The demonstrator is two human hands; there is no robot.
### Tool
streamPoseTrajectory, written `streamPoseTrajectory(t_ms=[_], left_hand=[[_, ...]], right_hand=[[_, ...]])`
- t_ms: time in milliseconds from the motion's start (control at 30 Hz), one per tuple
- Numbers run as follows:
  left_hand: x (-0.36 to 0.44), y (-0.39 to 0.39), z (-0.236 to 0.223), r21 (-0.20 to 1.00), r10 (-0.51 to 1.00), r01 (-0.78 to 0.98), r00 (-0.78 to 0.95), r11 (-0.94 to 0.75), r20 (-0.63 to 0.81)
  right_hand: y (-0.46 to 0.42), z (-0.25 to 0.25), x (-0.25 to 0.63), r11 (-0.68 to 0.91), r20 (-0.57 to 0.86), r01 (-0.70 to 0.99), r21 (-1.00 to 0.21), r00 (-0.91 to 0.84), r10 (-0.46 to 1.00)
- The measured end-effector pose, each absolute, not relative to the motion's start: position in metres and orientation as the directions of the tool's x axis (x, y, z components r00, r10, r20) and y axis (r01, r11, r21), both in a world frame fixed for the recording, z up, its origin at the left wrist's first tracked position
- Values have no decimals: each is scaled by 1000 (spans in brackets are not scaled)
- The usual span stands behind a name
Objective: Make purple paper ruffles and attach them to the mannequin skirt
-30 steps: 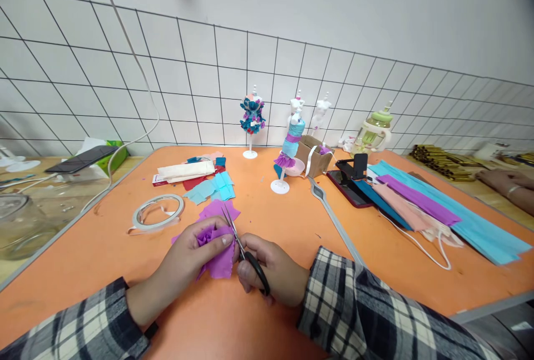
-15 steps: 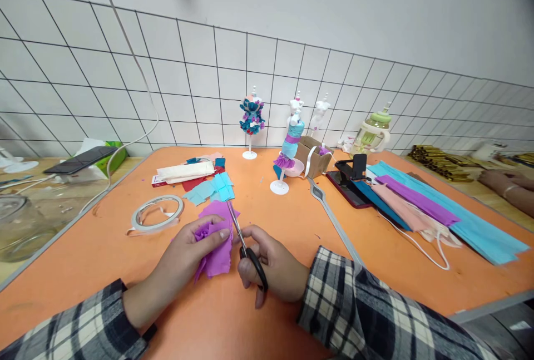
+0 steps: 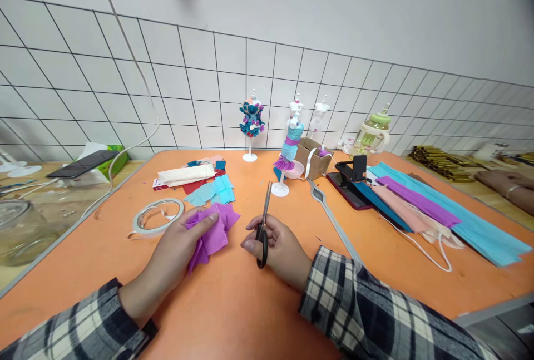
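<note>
Purple crepe paper is pinched between the thumb and fingers of my left hand, its several layers crumpled and fanned out. My right hand grips black-handled scissors whose closed blades point up and away from me. A gap of bare orange table lies between the scissors and the purple paper. Just beyond the paper are light blue paper pieces. Left of my left hand rests a roll of double-sided tape.
A small mannequin in blue and purple paper stands ahead, with a flower-covered one to its left. Behind sits a brown box. Folded paper strips and a phone lie right. A person's arm rests at far right.
My right hand has drawn the scissors away from the purple paper to the right and turned them upright. The left hand has shifted slightly left with the paper.
</note>
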State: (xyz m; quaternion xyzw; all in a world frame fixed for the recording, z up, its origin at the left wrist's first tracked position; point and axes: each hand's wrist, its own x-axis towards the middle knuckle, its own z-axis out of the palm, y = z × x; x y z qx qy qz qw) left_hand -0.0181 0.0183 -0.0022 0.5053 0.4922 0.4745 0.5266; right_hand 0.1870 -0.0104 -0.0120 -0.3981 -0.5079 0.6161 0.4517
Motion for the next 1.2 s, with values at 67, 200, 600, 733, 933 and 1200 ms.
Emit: streamPoseTrajectory(t_ms=[67,200,600,733,933,1200], left_hand=[[-11,12,0,996,989,-5,120,86,-85],[2,0,4,992,968,128,246,20,-52],[-5,4,1,962,833,78,485,261,-266],[-11,6,5,928,854,-58,416,368,-313],[-18,14,3,912,925,-214,234,350,-300],[-19,22,3,879,988,-454,20,143,-151]], right_hand=[[-10,-12,184,-91,-46,-178,-980,-238,970],[-12,-15,179,-164,-97,-208,-964,-299,949],[-2,-14,193,5,45,-317,-948,-121,992],[-2,-13,193,53,76,-312,-949,-62,995],[1,-12,200,-29,-7,-156,-987,-144,990],[-13,-13,195,-46,-117,151,-988,-505,855]])
